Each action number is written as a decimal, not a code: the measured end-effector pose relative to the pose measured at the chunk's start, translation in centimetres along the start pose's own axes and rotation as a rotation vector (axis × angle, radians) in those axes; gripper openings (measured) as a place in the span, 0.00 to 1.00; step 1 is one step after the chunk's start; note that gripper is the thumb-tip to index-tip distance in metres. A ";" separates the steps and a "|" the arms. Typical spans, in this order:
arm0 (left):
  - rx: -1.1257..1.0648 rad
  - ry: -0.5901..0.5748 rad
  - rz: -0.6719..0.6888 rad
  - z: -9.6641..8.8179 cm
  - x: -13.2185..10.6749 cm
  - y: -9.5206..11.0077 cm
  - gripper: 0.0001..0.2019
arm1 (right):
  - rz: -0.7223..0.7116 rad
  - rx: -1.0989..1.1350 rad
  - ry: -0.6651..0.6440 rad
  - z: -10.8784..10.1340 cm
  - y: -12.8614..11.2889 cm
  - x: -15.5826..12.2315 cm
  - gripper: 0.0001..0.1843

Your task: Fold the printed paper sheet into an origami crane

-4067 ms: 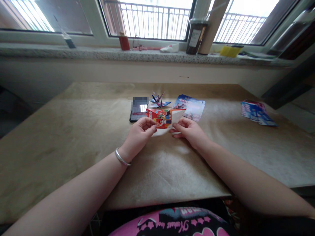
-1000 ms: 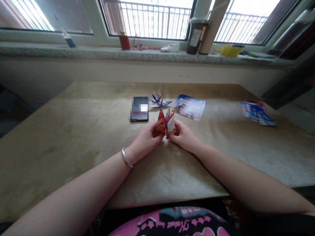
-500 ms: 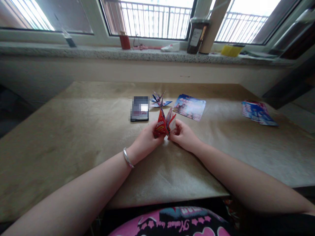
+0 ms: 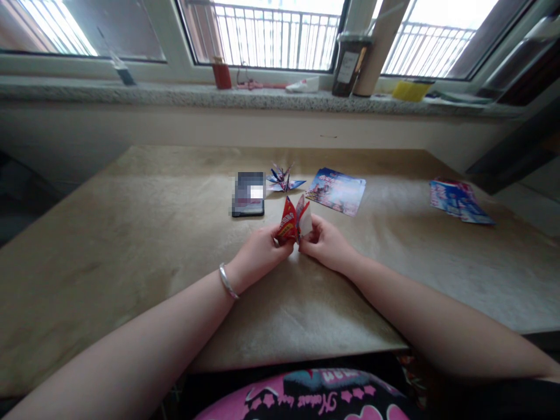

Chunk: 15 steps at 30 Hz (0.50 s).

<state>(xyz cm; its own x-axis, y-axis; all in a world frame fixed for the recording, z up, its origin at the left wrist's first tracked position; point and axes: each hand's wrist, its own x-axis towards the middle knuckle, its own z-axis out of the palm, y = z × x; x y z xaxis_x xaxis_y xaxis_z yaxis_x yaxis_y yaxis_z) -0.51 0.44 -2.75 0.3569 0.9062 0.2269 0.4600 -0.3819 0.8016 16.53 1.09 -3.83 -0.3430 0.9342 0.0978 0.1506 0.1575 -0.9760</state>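
Between my two hands stands a piece of folded paper (image 4: 287, 221), red with print on its left flap and white on the right, its flaps pointing up and spread apart. My left hand (image 4: 266, 242) pinches its left side with thumb and fingers, and a silver bracelet (image 4: 228, 282) circles that wrist. On the right side, my right hand (image 4: 326, 240) is closed on the lower edge of the same paper. Just beyond it lie folded paper cranes (image 4: 286, 179) in blue, white and pink; I cannot tell how many.
A dark phone (image 4: 248, 201), its screen blurred, lies left of the cranes. Flat printed sheets (image 4: 339, 189) are stacked to their right, and more blue printed papers (image 4: 459, 201) lie far right. Behind the table (image 4: 131, 233), a stone windowsill (image 4: 175, 96) carries a dark jar (image 4: 345, 67) and a red container (image 4: 221, 74).
The tall narrow point that rose from the middle of the folded paper no longer shows between the flaps. The paper sits slightly differently in my fingers, while both hands have barely moved.
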 end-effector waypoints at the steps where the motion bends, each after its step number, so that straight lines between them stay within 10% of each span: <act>1: 0.011 -0.011 0.000 0.0 0.0 0.0 0.06 | 0.013 -0.006 -0.007 0.0 0.0 0.0 0.14; 15: -0.172 0.044 0.075 -0.3 0.1 0.3 0.09 | -0.056 -0.041 -0.004 -0.5 -0.2 0.0 0.09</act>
<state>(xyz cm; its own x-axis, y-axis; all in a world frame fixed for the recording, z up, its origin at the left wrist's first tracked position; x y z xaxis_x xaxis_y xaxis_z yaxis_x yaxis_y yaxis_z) -0.62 0.43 -2.28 0.3476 0.8847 0.3106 0.2865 -0.4156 0.8632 16.94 1.23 -3.57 -0.3556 0.9223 0.1517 0.1687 0.2230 -0.9601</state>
